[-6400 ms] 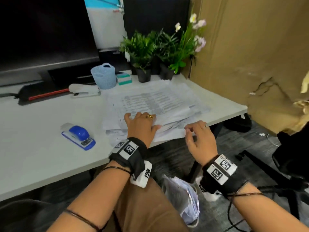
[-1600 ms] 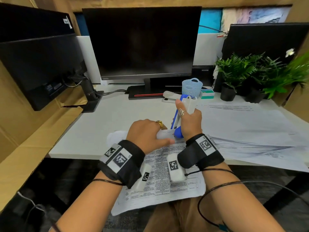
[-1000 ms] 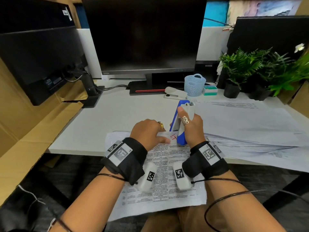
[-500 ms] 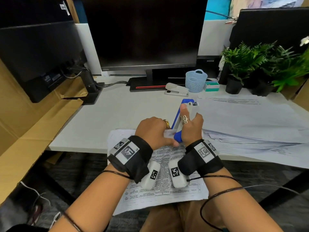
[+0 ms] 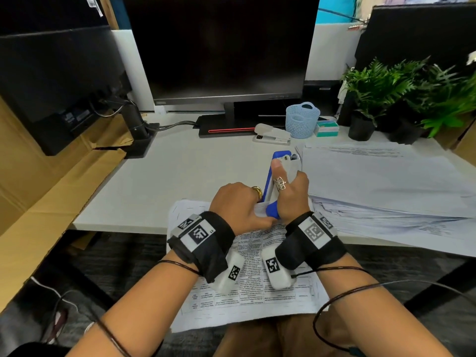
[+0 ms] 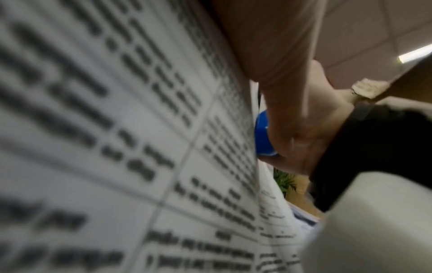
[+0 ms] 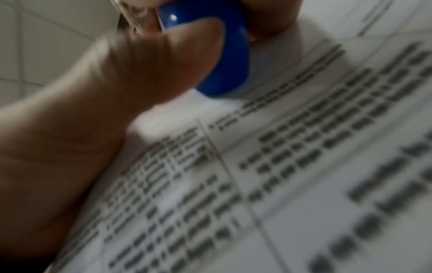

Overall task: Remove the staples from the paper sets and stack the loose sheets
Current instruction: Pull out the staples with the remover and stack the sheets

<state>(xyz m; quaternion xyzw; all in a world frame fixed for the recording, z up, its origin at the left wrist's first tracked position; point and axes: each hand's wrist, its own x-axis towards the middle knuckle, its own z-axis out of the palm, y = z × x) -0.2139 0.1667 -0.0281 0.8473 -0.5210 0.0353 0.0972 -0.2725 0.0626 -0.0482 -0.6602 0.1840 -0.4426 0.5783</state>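
My right hand point(image 5: 291, 194) grips the blue stapler point(image 5: 277, 176) upright on the stapled set point(image 5: 247, 287) at 6 o'clock; left hand point(image 5: 237, 206) pinches its corner. Levering sideways could tear paper.

Both forearms are bare of sleeves, each wrist wrapped in a broad black fabric band point(image 5: 206, 243) carrying white plates printed with black square code markers, with a rounded white plastic camera housing point(image 5: 230, 273) slung beneath. The left hand point(image 5: 238, 207) wears a gold ring point(image 5: 256, 191); the right hand point(image 5: 292, 194) a silver filigree ring point(image 5: 280, 182). Thin dark cords circle both forearms, and a thin black cable point(image 5: 334, 300) loops from the right band; brown trousers point(image 5: 270, 338) cover the lap.
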